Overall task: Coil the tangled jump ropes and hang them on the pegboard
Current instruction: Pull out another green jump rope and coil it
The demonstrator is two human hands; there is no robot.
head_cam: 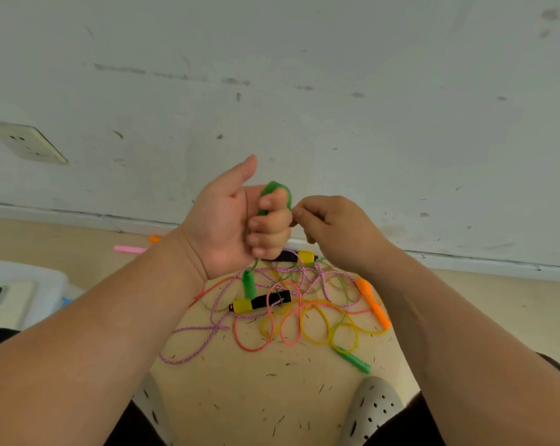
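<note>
Green jump rope (276,188) is held up in front of the scuffed wall (336,91). Left hand (237,220) is fisted round it, thumb sticking up, cord looped over the top of the fingers. A green handle (249,284) dangles just below that fist. Right hand (333,230) is just beside the left, fingertips bunched and pinching the same cord where it comes off the loop.

Other ropes are a tangle on the floor (240,397) below the hands: pink-purple braided rope (191,329), salmon cord (253,350) and yellow cord (320,343), all crossing each other. Yellow-and-black handle (259,303) lies mid-pile. Second yellow-and-black handle (296,256) is near the baseboard, partly behind the hands. Orange handle (373,302) is at the pile's right edge, beside the right forearm. Another green handle (354,360) lies near the right clog (373,410). Pink handle (130,249) lies apart, left, by the wall. White bin (47,278) far left, wall socket (27,141) upper left.
</note>
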